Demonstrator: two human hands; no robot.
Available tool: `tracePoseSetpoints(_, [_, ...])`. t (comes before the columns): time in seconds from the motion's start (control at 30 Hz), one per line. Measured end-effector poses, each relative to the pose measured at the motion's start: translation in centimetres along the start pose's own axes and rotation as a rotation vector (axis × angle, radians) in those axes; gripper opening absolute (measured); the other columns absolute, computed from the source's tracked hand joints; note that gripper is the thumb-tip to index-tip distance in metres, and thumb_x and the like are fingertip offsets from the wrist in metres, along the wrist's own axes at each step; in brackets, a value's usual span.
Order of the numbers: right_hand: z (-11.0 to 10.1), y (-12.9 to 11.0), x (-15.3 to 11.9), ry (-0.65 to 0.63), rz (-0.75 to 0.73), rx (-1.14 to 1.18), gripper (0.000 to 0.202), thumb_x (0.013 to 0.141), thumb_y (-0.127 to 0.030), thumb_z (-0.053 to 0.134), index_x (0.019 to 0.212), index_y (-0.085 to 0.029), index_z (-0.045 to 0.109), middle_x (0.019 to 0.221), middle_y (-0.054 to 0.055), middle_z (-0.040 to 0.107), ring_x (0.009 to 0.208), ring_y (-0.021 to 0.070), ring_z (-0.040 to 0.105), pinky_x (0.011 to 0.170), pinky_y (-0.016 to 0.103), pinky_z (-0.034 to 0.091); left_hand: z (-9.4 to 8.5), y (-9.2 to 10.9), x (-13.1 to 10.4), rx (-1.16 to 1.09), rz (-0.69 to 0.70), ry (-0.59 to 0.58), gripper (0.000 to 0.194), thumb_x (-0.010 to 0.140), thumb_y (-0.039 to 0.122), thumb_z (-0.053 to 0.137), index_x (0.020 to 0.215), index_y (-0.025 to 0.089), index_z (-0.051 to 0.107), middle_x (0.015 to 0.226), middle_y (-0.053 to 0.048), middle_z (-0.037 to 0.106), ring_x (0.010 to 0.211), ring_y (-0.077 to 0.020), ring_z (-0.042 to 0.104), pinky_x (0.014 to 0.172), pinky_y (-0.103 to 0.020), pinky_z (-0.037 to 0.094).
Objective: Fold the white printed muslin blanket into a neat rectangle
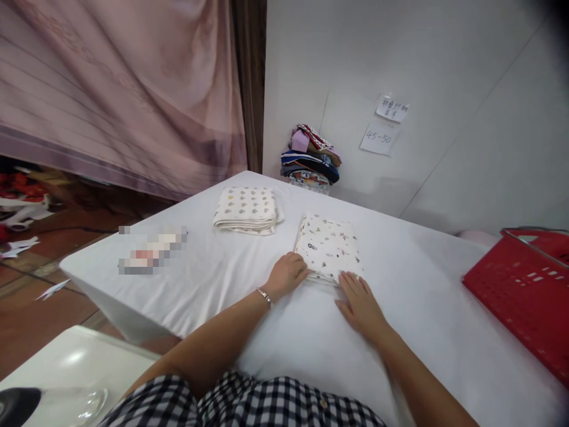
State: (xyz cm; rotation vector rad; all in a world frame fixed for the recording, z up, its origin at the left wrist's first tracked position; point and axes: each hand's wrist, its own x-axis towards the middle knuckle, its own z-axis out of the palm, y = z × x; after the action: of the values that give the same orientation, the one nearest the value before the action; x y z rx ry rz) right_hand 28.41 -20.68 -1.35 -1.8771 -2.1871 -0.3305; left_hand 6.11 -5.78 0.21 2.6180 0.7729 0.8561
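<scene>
A folded white cloth with small dark and pink prints (331,246) lies flat on the white-covered table (422,308). At its near left corner rests my left hand (287,276), fingers pressed together; whether they pinch the edge is hard to make out. My right hand (362,302) lies on the near right corner, its fingers stretched out flat. Behind and to the left is a second folded cloth, thicker, with rows of grey-brown shapes (246,209). Neither hand touches that one.
A red basket (520,290) stands at the right edge. A blurred-out flat item (153,250) lies on the left of the table. Folded clothes (311,157) are piled by the wall beyond. A pink curtain (133,89) hangs at left; a white surface (84,362) is near left.
</scene>
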Motion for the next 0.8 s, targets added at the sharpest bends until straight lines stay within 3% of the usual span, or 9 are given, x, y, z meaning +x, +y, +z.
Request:
tracePoseSetpoints(0.2, [0.6, -0.1, -0.3, -0.081, 0.012, 0.003, 0.055, 0.090, -0.040, 0.037, 0.140, -0.018, 0.030, 0.143, 0.009, 0.033, 0.133, 0.0231, 0.025, 0.107, 0.046, 0.024, 0.3, -0.5, 0.2, -0.096, -0.250, 0.102, 0.017, 0.081, 0.024, 0.051, 0.065, 0.020, 0.054, 0.076, -0.001, 0.058, 0.079, -0.0152, 0.052, 0.065, -0.028, 0.043])
tracePoseSetpoints(0.4, [-1.7, -0.2, 2.0, -0.142, 0.108, 0.125, 0.047, 0.091, -0.040, 0.035, 0.133, -0.020, 0.043, 0.139, 0.008, 0.040, 0.130, 0.0238, 0.032, 0.105, 0.048, 0.028, 0.6, -0.6, 0.5, -0.183, -0.437, 0.135, 0.014, 0.075, 0.021, 0.052, 0.062, 0.020, 0.050, 0.071, 0.001, 0.056, 0.069, -0.0132, 0.053, 0.061, -0.026, 0.041])
tracePoseSetpoints(0.57, [-2.1, -1.2, 8.1, -0.097, 0.114, 0.237, 0.046, 0.092, -0.041, 0.032, 0.132, -0.021, 0.044, 0.140, 0.007, 0.038, 0.131, 0.0218, 0.031, 0.105, 0.044, 0.031, 0.5, -0.6, 0.7, -0.286, -0.587, 0.098, 0.008, 0.074, 0.022, 0.054, 0.066, 0.020, 0.050, 0.070, 0.002, 0.057, 0.064, -0.0126, 0.053, 0.057, -0.025, 0.038])
tracePoseSetpoints(0.8, [1.8, -1.7, 18.4, -0.132, 0.164, 0.128, 0.039, 0.090, -0.027, 0.034, 0.125, -0.013, 0.047, 0.136, 0.011, 0.042, 0.128, 0.0209, 0.034, 0.102, 0.036, 0.032, 0.4, -0.9, 0.6, -0.302, -0.604, 0.070, 0.006, 0.073, 0.023, 0.054, 0.074, 0.021, 0.049, 0.066, 0.003, 0.054, 0.061, -0.0118, 0.050, 0.056, -0.024, 0.034])
